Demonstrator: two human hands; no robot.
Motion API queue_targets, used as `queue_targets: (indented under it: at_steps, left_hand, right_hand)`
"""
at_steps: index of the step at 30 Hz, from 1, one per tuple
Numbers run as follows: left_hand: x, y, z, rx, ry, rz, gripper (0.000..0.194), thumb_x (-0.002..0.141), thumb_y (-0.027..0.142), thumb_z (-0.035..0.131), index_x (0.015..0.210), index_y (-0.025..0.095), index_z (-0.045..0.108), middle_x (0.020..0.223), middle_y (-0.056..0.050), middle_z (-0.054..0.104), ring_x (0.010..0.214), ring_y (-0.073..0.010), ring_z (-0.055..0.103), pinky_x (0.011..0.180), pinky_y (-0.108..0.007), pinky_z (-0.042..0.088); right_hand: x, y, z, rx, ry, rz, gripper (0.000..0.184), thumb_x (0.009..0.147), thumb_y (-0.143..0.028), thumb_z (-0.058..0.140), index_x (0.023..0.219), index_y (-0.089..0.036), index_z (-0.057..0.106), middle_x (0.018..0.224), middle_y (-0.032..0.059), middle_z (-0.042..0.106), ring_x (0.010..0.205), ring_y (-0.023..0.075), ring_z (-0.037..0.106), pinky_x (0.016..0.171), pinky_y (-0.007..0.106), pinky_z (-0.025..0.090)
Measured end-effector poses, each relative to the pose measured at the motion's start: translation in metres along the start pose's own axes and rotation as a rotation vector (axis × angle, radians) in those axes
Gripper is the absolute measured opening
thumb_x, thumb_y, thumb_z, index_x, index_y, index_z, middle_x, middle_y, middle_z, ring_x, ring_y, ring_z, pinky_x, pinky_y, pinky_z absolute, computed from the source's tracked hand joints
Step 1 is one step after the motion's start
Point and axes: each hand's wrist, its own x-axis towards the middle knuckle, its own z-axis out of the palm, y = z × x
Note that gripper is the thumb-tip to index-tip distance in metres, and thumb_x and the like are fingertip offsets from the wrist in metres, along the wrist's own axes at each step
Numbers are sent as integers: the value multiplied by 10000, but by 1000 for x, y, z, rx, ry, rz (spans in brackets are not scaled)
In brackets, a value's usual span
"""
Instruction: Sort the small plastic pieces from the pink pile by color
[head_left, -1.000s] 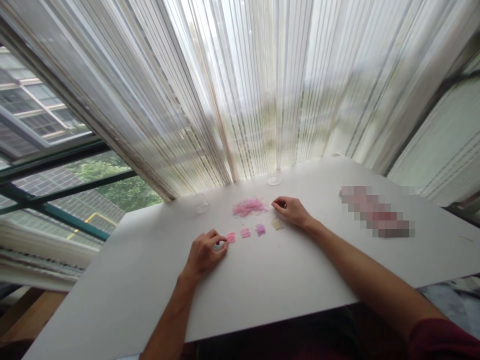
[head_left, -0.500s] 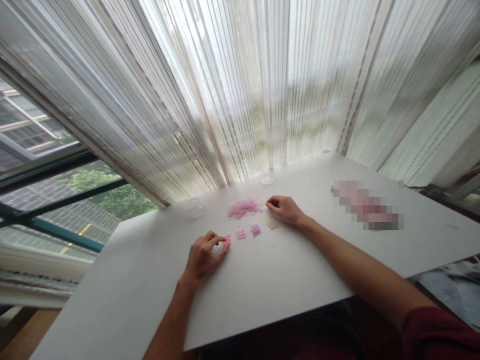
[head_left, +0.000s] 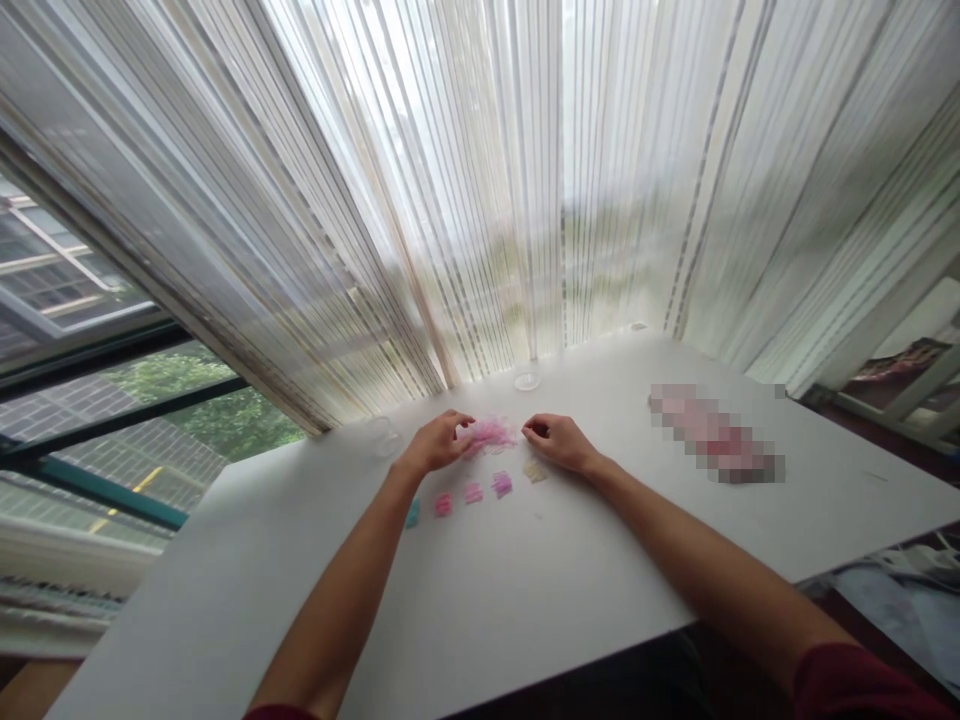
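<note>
My left hand (head_left: pixel 441 442) reaches over the left edge of a loose pile of thin pink and purple pieces (head_left: pixel 493 434), which look like small bands or strands. Its thumb and forefinger are apart. On the pile's right side rests my right hand (head_left: pixel 556 442), fingertips pinched together; whatever they hold, if anything, is too small to make out. In front of the pile runs a row of small sorted heaps: teal (head_left: pixel 412 514), deep pink (head_left: pixel 443 503), light pink (head_left: pixel 473 492), purple (head_left: pixel 501 484) and pale yellow (head_left: pixel 535 471). My left forearm partly covers the teal one.
A clear round dish or lid (head_left: pixel 527 381) lies behind the pile, and another clear container (head_left: pixel 385 436) stands at the back left. A blurred-out pinkish object (head_left: pixel 712 435) lies on the right of the white table (head_left: pixel 525 600). Striped sheer curtains (head_left: pixel 480 200) hang along the back edge.
My left hand has moved from the deep pink heap up to the pile, uncovering that heap and part of the teal one. My right hand stays beside the pile. The view has shifted slightly.
</note>
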Motion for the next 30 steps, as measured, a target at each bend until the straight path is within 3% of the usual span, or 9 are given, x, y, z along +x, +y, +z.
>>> queue_targets:
  at_steps: [4,7,21,26,30]
  left_hand:
    - [15,3,-1,56,-87,30,244,818,346,591,967,213,731,974,-41,697,698,-138,617,609,-225,448]
    - [19,2,-5,75,-91,39,202,818,308,576,876,213,745,905,-33,706,692,-140,601,601,-226,427]
    - [16,8,-24,85,-48,13,222,807,405,634,855,234,767,755,-14,724,646,-145,602,571,-226,404]
    - [17,22,-19,55,8,59,223,818,401,631,868,237,773,720,-14,733,624,-143,622,572,-223,416]
    - [19,35,-9,-67,-22,128,240,856,377,595,921,230,773,794,-34,759,680,-156,660,613,-228,451]
  right_hand:
    - [0,-3,-1,1,-5,13,157,819,-240,579,825,-187,727,776,34,722,685,152,632,676,255,476]
    - [0,-4,-1,9,-6,19,156,820,-237,582,834,-182,727,774,36,718,684,151,630,676,254,473]
    - [0,-10,0,64,59,-70,143,827,-232,577,812,-181,711,738,27,687,661,137,607,685,261,487]
    - [-3,-15,6,136,66,-126,165,834,-270,606,948,-192,694,778,25,694,696,137,630,715,271,509]
    - [-3,-17,8,201,66,-144,234,833,-308,630,1033,-192,665,854,37,712,735,141,652,704,270,518]
